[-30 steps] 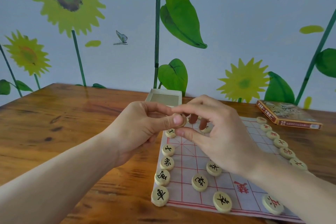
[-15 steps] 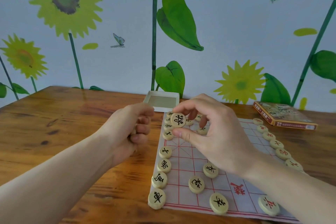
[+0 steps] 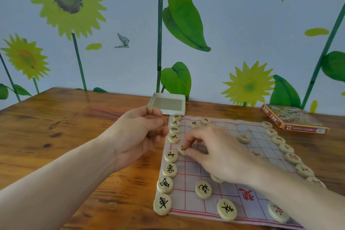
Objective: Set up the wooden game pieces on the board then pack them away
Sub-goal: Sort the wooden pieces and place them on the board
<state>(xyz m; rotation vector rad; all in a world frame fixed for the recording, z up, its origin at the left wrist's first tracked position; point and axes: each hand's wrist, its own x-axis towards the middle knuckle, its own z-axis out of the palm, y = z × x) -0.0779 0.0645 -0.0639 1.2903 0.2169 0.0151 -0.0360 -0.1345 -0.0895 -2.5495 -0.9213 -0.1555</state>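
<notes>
Pinching a small wooden disc by its rim, the right hand sets it on the cloth board; light, hard, smooth, so edge grips suit, while the left hand hovers loosely curled.

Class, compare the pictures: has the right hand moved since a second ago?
Yes. The right hand has dropped from above the board down onto it, setting a black-marked piece into the left edge column.

A glossy brown wooden table stands against a pale blue wall painted with sunflowers, leaves and butterflies.
</notes>
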